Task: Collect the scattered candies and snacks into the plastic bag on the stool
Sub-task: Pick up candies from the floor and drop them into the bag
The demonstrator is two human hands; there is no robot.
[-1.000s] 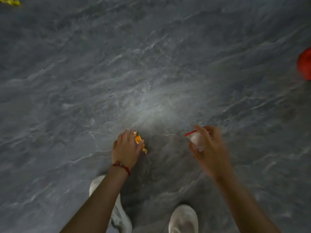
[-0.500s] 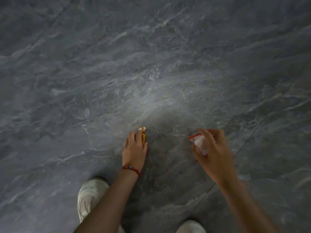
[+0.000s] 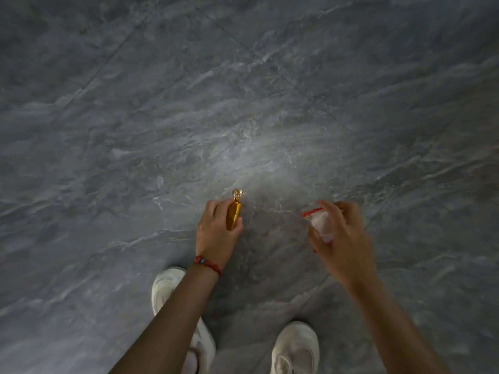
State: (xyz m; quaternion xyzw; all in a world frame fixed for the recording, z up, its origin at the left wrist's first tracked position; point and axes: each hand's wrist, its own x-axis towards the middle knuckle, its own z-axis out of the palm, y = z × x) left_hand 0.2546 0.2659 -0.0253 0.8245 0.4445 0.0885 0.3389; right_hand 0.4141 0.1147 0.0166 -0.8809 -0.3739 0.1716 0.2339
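Note:
My left hand point(image 3: 216, 233), with a red bead bracelet at the wrist, grips a gold-wrapped candy point(image 3: 233, 214) whose twisted clear end sticks out past the fingers. My right hand point(image 3: 343, 238) is closed around a white snack packet with a red edge point(image 3: 321, 222). Both hands hover low over the grey marbled floor point(image 3: 243, 103), about a hand's width apart. Neither the plastic bag nor the stool appears in view.
My two white shoes point(image 3: 295, 349) stand on the floor just below the hands, the left one point(image 3: 164, 287) partly hidden by my forearm. Tile seams cross the floor diagonally.
The view has shifted, so a yellow candy at the top left and a red object at the right edge have left the frame. The gold candy has turned upright in my left hand.

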